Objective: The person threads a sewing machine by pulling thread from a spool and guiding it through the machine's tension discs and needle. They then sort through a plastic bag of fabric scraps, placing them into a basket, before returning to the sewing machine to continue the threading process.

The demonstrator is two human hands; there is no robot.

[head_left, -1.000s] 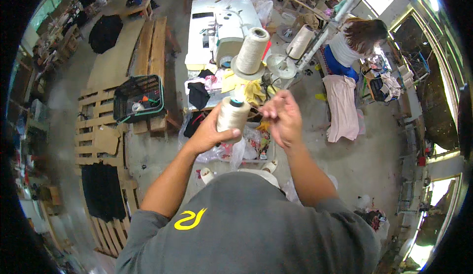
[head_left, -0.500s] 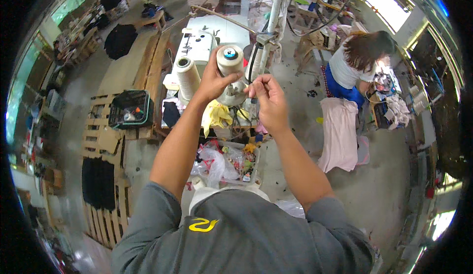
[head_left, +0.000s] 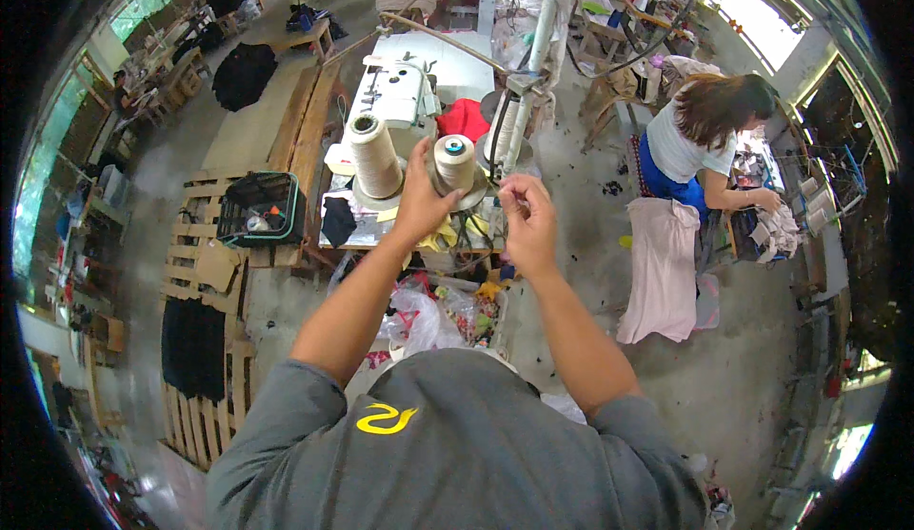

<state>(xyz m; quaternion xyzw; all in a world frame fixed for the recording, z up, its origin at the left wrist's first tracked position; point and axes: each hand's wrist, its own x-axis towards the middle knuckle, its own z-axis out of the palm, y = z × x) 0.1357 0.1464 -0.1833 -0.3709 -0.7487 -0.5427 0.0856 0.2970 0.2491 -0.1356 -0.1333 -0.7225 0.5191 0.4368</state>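
Note:
A cream thread cone (head_left: 454, 160) with a blue-ringed core stands on a round metal plate at the table's near edge. My left hand (head_left: 424, 204) curves around its left side, fingers up along the thread and thumb across the base. To the right of it, apart from the cone, my right hand (head_left: 529, 223) is closed in a pinch. Whatever lies between those fingertips is too fine to make out. Another, taller cream thread cone (head_left: 376, 159) stands on its own plate just left of my left hand. Behind both is a white sewing machine (head_left: 392, 92).
An upright pole (head_left: 533, 59) with a clamp rises right of the cones. Red cloth (head_left: 464, 120) lies behind them. Below the table sits a bin of scraps and plastic bags (head_left: 428, 325). A black crate (head_left: 259, 208) rests at left; a co-worker (head_left: 690, 140) bends over work at right.
The cone at my left hand has come down onto the plate, with my hand lower on it. My right hand stays pinched, slightly lower in view. The co-worker's arm now reaches onto the cloth.

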